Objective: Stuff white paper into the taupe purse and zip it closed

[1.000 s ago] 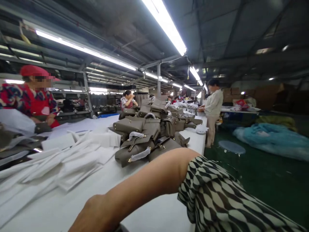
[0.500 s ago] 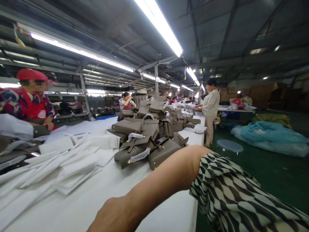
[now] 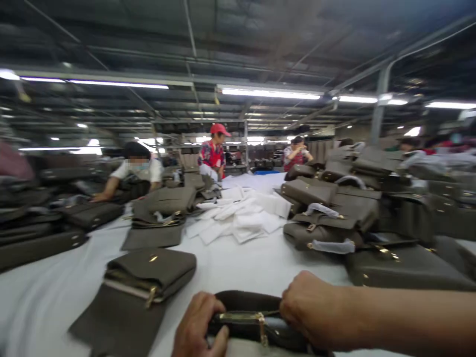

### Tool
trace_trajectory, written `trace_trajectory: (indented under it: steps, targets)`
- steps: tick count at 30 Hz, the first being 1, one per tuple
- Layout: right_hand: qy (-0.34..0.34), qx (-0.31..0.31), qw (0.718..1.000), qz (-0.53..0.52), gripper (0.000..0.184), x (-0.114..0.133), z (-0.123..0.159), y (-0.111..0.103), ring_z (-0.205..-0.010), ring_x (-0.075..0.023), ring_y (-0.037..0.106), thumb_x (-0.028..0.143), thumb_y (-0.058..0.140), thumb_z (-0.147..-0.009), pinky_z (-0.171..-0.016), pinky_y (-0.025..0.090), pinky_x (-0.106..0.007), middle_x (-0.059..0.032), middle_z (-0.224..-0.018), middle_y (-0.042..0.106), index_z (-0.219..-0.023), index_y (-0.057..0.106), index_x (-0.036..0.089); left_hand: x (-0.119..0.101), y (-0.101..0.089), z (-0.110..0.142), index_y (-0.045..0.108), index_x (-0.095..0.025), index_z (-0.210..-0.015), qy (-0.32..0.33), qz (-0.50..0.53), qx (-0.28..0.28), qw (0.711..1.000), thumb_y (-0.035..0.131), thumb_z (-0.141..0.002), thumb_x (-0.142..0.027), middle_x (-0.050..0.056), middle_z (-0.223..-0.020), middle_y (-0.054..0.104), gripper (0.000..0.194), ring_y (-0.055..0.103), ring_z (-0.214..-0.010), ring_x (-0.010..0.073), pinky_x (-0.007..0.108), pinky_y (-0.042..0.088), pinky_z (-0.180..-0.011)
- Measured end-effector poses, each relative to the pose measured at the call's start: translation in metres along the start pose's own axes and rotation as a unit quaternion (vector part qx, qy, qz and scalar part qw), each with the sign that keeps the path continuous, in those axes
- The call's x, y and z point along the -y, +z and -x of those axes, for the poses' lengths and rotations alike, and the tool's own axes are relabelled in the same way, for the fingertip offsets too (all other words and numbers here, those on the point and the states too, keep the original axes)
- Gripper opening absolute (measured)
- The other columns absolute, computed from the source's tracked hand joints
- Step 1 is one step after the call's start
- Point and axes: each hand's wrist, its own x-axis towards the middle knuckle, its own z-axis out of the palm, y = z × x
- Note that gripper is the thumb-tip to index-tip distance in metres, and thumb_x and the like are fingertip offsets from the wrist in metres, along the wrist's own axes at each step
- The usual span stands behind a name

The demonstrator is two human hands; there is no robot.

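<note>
At the bottom of the view both my hands grip a dark olive-brown handbag with a gold clasp on its top edge. My left hand pinches the bag's left end with thumb and fingers. My right hand is closed over its right end, with my bare forearm running off to the right. The bag rests on the white-covered table. Just left of it lies another olive handbag on a flat flap piece.
A heap of olive handbags fills the right side. White padding sheets lie mid-table, and more bags and flat pieces are stacked at left. Several co-workers sit or stand along the far side, one in a red cap.
The view has swung left and down from the aisle to the table. My right arm has drawn in, and both hands now hold a handbag that was out of sight before.
</note>
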Motion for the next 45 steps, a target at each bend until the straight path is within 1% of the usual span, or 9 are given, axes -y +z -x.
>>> trace_trajectory:
  steps: [4,13,17,20,26,31,35,40,45]
  targets:
    - [-0.022,0.032,0.999,0.028,0.012,0.009,-0.013,-0.004,-0.058,-0.0193,0.063,0.012,0.065,-0.063,-0.046,0.022,-0.027,-0.0071,-0.068,0.070,-0.073,0.070,0.016,-0.017,-0.008,-0.006,0.049,-0.020,-0.079,-0.054,0.036,0.041,0.997,0.046,-0.077,-0.017,0.003,-0.080,0.053,0.005,0.054,-0.078,0.0196,0.032,0.045,-0.068]
    - [-0.112,0.113,0.987,-0.016,0.009,0.007,0.001,-0.035,-0.063,-0.0142,0.057,0.019,0.059,-0.078,-0.051,0.024,-0.026,-0.0027,-0.075,0.069,-0.078,0.068,0.018,-0.023,-0.017,-0.009,0.051,-0.019,-0.083,-0.074,0.095,0.068,0.990,0.050,-0.080,-0.018,0.003,-0.085,0.050,0.003,0.049,-0.084,0.0203,0.035,0.039,-0.076]
    - [-0.108,0.000,0.993,-0.046,0.008,0.015,0.000,-0.031,-0.067,-0.0159,0.060,0.021,0.057,-0.081,-0.054,0.030,-0.027,-0.0033,-0.080,0.068,-0.084,0.064,0.018,-0.025,-0.020,-0.010,0.050,-0.019,-0.082,-0.095,0.102,0.069,0.988,0.050,-0.076,-0.014,0.003,-0.085,0.049,0.008,0.047,-0.083,0.0201,0.035,0.038,-0.075]
    - [-0.151,-0.114,0.979,-0.075,0.023,0.024,-0.009,-0.014,-0.072,-0.0162,0.062,0.015,0.053,-0.080,-0.057,0.035,-0.028,-0.0020,-0.089,0.067,-0.102,0.058,0.021,-0.028,-0.020,-0.010,0.049,-0.020,-0.081,-0.109,0.101,0.060,0.987,0.050,-0.070,-0.011,0.003,-0.084,0.050,0.014,0.047,-0.084,0.0204,0.035,0.038,-0.074]
    - [-0.184,-0.261,0.944,0.086,0.014,0.034,-0.026,0.002,-0.057,-0.0181,0.059,0.013,0.054,-0.077,-0.047,0.032,-0.032,-0.0012,-0.076,0.062,-0.088,0.055,0.021,-0.019,-0.008,-0.007,0.050,-0.020,-0.080,-0.059,0.038,0.014,0.997,0.053,-0.064,-0.013,0.005,-0.082,0.054,0.017,0.049,-0.082,0.0224,0.037,0.038,-0.072]
    - [-0.198,-0.238,0.947,0.085,0.010,0.024,-0.037,0.001,-0.047,-0.0165,0.054,0.013,0.054,-0.074,-0.039,0.021,-0.033,0.0001,-0.070,0.062,-0.083,0.053,0.018,-0.017,-0.006,-0.009,0.057,-0.025,-0.097,0.097,-0.169,-0.054,0.979,0.059,-0.073,-0.024,0.002,-0.099,0.066,0.024,0.050,-0.104,0.0292,0.046,0.027,-0.092]
    - [-0.217,-0.210,0.953,-0.011,0.005,0.016,-0.038,0.005,-0.047,-0.0129,0.049,0.016,0.056,-0.078,-0.039,0.019,-0.028,0.0013,-0.072,0.063,-0.082,0.054,0.018,-0.022,0.002,-0.021,0.058,-0.023,-0.093,0.187,-0.244,0.026,0.951,0.061,-0.082,-0.049,0.000,-0.073,0.065,0.029,0.055,-0.077,0.0226,0.040,0.032,-0.080]
    - [-0.253,-0.128,0.946,-0.158,0.011,0.003,-0.030,0.007,-0.057,-0.0085,0.052,0.006,0.062,-0.072,-0.050,0.034,-0.019,0.0038,-0.074,0.065,-0.070,0.059,0.017,-0.026,0.011,-0.045,0.053,-0.022,-0.069,0.182,-0.156,0.276,0.931,0.071,-0.075,-0.041,-0.003,-0.064,0.062,0.027,0.051,-0.058,0.0148,0.030,0.028,-0.053]
    - [-0.238,-0.054,0.917,-0.315,0.031,-0.026,-0.017,0.011,-0.068,-0.0092,0.060,0.001,0.058,-0.069,-0.063,0.043,-0.014,0.0040,-0.077,0.068,-0.087,0.074,0.020,-0.040,-0.009,-0.061,0.049,-0.021,-0.070,0.174,-0.071,0.304,0.934,0.067,-0.080,-0.034,-0.005,-0.067,0.058,0.025,0.051,-0.062,0.0114,0.026,0.034,-0.059]
